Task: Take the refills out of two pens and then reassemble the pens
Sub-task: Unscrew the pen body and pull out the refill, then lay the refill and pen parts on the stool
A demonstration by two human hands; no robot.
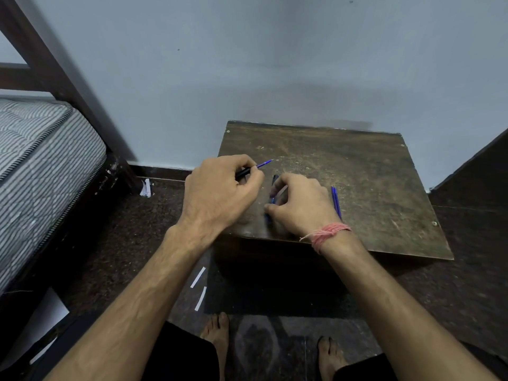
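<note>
My left hand [220,189] grips a dark pen barrel [243,172] over the near left part of the worn wooden table [357,171]; a thin blue refill [264,163] sticks out of the barrel toward the wall. My right hand [299,203] rests on the table with curled fingers pinching a dark blue pen part [273,188], mostly hidden under the fingers. To the right of that hand lie two blue refill-like sticks [336,200] side by side on the table.
A mattress on a dark bed frame [41,160] stands at the left. White paper scraps [198,287] lie on the dark floor by the table's near edge. The wall is right behind the table. My bare feet are below.
</note>
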